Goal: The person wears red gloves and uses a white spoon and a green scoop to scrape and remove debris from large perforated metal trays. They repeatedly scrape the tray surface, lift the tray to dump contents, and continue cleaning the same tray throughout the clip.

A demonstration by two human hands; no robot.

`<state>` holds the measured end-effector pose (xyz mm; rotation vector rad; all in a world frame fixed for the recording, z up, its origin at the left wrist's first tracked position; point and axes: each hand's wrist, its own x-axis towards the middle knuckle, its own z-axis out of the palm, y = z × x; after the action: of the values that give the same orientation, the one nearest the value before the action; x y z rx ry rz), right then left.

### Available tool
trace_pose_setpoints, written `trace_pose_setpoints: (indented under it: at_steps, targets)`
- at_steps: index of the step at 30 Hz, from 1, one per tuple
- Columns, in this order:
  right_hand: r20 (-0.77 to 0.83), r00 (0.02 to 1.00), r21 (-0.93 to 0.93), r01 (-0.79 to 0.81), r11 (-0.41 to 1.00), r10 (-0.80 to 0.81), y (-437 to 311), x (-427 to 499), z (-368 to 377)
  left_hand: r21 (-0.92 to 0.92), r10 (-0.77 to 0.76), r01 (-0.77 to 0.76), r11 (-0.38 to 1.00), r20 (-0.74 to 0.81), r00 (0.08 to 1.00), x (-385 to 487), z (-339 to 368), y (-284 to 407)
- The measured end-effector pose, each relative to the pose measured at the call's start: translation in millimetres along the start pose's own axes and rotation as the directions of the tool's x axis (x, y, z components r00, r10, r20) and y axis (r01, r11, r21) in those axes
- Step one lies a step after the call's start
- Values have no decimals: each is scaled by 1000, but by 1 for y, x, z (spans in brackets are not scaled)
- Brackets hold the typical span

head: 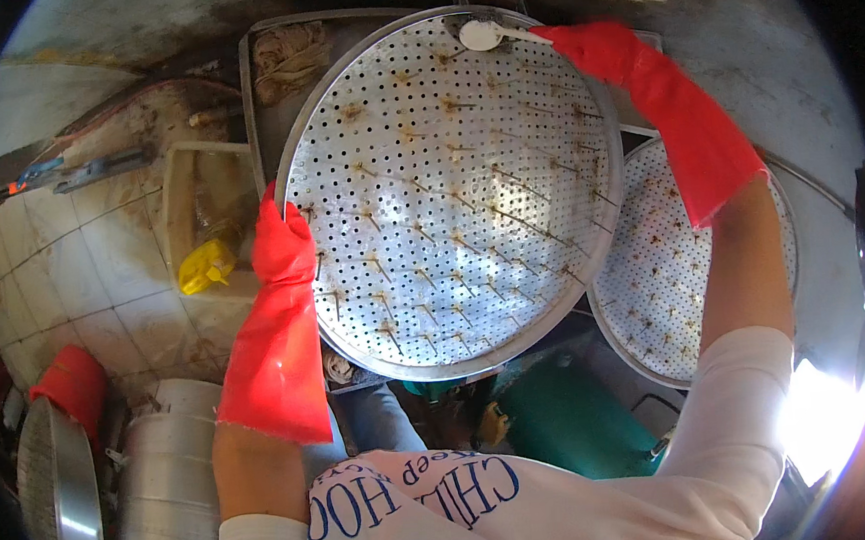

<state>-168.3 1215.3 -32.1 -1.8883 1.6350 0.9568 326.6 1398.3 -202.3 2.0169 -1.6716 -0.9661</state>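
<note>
A large round perforated metal tray [427, 195] with a raised rim is tilted up before me. Thin pins and brownish stains dot its surface. My left hand [280, 243], in a long red rubber glove, grips the rim at the left. In the same kind of glove, my right hand [590, 48] holds a white brush-like tool [482, 35] by its handle at the tray's upper right. The tool's head lies against the tray near the top rim; its working side is hidden.
Another perforated round tray [657, 254] leans at the right. A yellow plastic packet [207, 267] rests at a shallow basin [172, 205] on the left. Below are a red bucket [72, 385], a metal drum [168, 469] and a green container [571, 418]. A crumpled cloth [290, 62] lies behind.
</note>
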Motion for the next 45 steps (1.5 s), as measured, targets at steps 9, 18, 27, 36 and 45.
trace_pose_setpoints:
  at_steps: [9, 18, 27, 36, 45]
  targets:
    - [-194, 977, 29, 98, 995, -90, -9, 13, 0, 41, 82, -79, 996, -80, 993, -3, -2, 6]
    - [-142, 982, 153, -101, 983, 123, 29, -43, 25, 18, 38, -37, 999, -32, 999, -2, -3, 14]
    - [-172, 978, 82, -106, 991, 119, 12, -11, 45, 18, 69, -69, 997, 8, 998, -1, -4, 6]
    - [-222, 972, 47, -62, 997, 71, 21, -9, 37, 27, 100, -98, 995, -59, 993, -2, 3, 1]
    - [-253, 966, -6, -54, 999, 50, -16, 3, 32, 48, 111, -109, 993, -37, 993, 3, -5, -2]
